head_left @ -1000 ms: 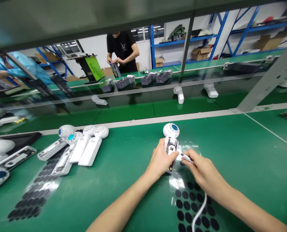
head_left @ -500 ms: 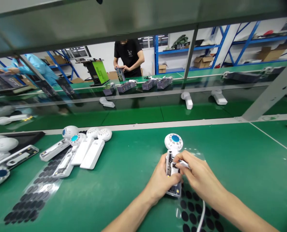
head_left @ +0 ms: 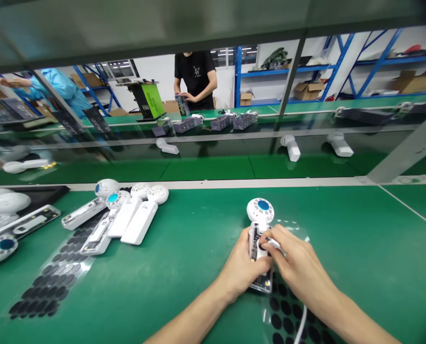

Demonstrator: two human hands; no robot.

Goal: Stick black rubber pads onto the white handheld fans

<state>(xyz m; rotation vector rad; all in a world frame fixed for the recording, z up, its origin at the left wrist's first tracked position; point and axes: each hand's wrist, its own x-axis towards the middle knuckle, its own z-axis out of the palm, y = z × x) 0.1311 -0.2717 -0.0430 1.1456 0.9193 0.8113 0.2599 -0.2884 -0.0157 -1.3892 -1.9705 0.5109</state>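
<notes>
My left hand (head_left: 247,265) is wrapped round the body of a white handheld fan (head_left: 260,210), its round head with a blue centre pointing away from me. Through the clear front of the fan's body, inner parts show. Between the thumb and fingers of my right hand (head_left: 295,258) is the white plug of a cable (head_left: 302,325), held over the middle of the fan's body. Whether the plug touches the fan I cannot tell. Beneath my right hand lies a clear sheet with black round stickers (head_left: 288,325).
Several white fans (head_left: 140,222) lie to the left, partly over another sticker sheet (head_left: 51,286). Beyond the table's rim, a conveyor belt (head_left: 213,167) carries more fans. A slanted metal post (head_left: 406,138) stands at right. A co-worker in black (head_left: 197,81) handles a box across the line.
The view has shifted slightly, and fans on the belt appear a little further right. Both hands keep their hold on the fan and the cable plug, with only a slight shift of the right fingers.
</notes>
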